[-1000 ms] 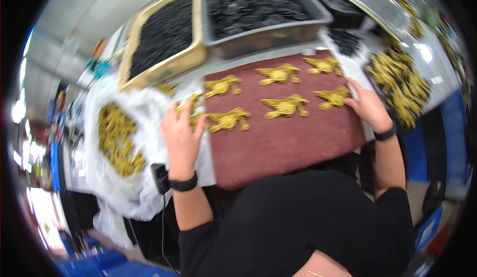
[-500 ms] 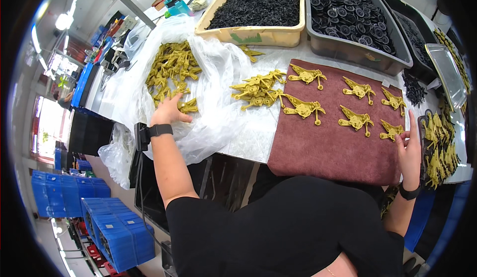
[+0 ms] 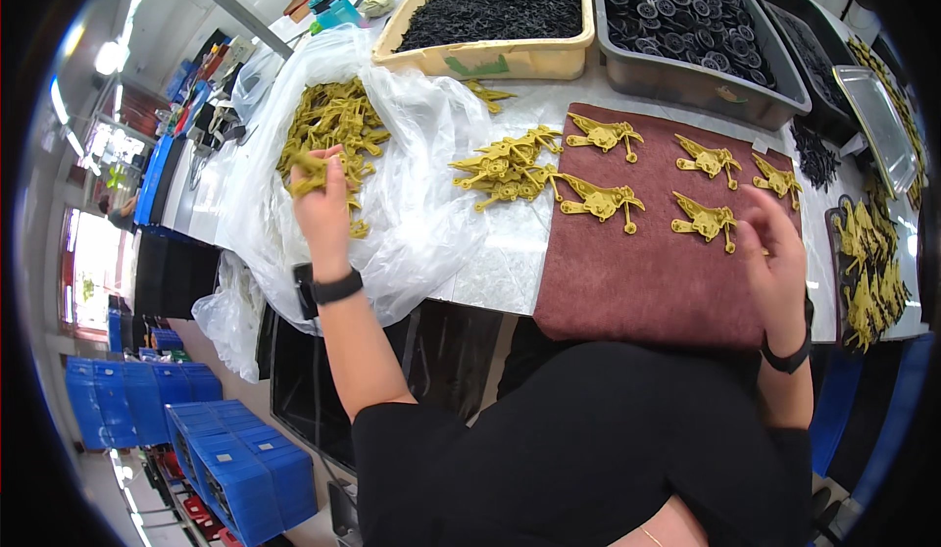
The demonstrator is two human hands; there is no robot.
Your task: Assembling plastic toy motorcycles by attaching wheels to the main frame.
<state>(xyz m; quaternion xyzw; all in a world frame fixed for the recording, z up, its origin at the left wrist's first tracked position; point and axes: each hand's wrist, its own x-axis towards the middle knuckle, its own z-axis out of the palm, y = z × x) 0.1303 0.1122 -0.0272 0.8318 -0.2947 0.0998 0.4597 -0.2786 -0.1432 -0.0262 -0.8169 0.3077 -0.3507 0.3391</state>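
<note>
Plainly, in the head view, the left hand (image 3: 323, 216) is over an open bag of thin, clear-white plastic (image 3: 431, 121), its thumb and fingers closed on a yellow-olive, spindly moulded part (image 3: 308, 176) just above a tangled pile of like parts (image 3: 338, 121). Motion blur softens the held part's outline. It looks light and fairly stiff, probably plastic, with a smooth skin that might slip a little. The narrow points and arms seem the likeliest to bend or snag on neighbours — the broader middle looks the safer place to take hold.

The left forearm rises from the lower edge, fingers pointing up toward the pile, a black band at the wrist. The right hand (image 3: 779, 274) is at the right side of a reddish-brown, soft-looking cloth (image 3: 637, 287), its forearm coming up from the lower right. Its fingers are bent and slightly apart, the thumb toward the cloth's middle; whether they pinch anything cannot be told.

Five yellow-olive parts (image 3: 703, 220) lie spaced in two rows on the cloth — one close to the right fingertips. A small heap of them (image 3: 505, 170) sits by its left edge.
</note>
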